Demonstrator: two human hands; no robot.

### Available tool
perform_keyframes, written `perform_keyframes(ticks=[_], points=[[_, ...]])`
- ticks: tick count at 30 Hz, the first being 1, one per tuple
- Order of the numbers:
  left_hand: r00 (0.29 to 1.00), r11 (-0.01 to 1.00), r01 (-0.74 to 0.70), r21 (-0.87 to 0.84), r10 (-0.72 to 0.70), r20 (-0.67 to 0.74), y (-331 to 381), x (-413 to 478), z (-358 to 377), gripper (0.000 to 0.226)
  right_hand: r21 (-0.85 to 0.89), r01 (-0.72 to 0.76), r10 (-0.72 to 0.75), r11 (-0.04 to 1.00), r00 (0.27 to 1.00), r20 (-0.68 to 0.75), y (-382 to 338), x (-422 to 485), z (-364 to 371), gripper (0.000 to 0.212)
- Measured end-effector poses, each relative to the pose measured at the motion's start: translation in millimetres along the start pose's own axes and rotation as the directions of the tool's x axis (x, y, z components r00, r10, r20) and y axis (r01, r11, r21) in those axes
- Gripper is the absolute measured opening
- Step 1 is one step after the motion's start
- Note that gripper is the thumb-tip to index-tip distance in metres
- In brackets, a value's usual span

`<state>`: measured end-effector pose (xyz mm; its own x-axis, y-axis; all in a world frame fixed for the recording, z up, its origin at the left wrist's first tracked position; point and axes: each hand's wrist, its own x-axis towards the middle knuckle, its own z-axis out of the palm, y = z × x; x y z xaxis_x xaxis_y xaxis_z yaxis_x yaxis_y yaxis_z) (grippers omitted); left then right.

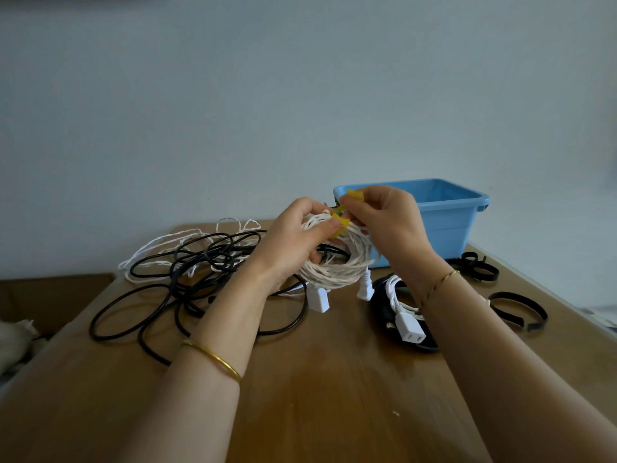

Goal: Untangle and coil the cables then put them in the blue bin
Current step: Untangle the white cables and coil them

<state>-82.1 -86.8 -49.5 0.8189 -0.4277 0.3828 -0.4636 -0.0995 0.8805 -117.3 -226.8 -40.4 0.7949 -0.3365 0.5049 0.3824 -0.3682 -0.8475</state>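
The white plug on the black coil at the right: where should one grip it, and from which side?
Pinch the white plug across its flat sides, from above: it lies flat on the black coil, slots facing the camera, cord running away.

Head camera looks forward-down, close over table (334,402).

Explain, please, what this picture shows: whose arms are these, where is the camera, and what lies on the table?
There is no machine here: a person works with bare hands, and the one camera sits on the person's head, looking forward and down. The left hand grips a coiled white twisted cable; the right hand pinches a yellow fastening strap at the coil's top. On the brown wooden table lie a tangled black round cable, a loose white twisted cable, a bundle with a white plug and black straps. The blue plastic bin stands behind the hands.
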Motion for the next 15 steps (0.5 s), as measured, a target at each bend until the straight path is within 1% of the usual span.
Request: perform_keyframes(ticks=[2,6,9,13,15], points=[[1.000,1.000,-0.009,0.001,0.009,-0.003,3,-2,1,0.012,-0.014,-0.007,0.006,1.000,1.000,-0.030,-1,1,1,0.020],[1.000,0.998,-0.003,0.064,0.004,-0.021,2,-1,2,0.014,-0.030,0.010,-0.012,1.000,0.998,-0.058,-1,2,1,0.023],[1.000,0.995,-0.006,0.096,0.009,-0.026,2,0,8,0.010,-0.008,-0.020,0.019,1.000,0.994,-0.112,2,4,0,0.026],[1.000,0.990,-0.015,0.140,0.014,0.007,2,1,16,0.015,-0.008,-0.052,0.050,0.999,0.983,-0.175,5,4,-4,0.028],[1.000,0.991,-0.011,0.135,0.013,-0.009,1,1,16,0.018,-0.018,-0.030,0.026,0.999,0.982,-0.188,4,4,-3,0.029]])
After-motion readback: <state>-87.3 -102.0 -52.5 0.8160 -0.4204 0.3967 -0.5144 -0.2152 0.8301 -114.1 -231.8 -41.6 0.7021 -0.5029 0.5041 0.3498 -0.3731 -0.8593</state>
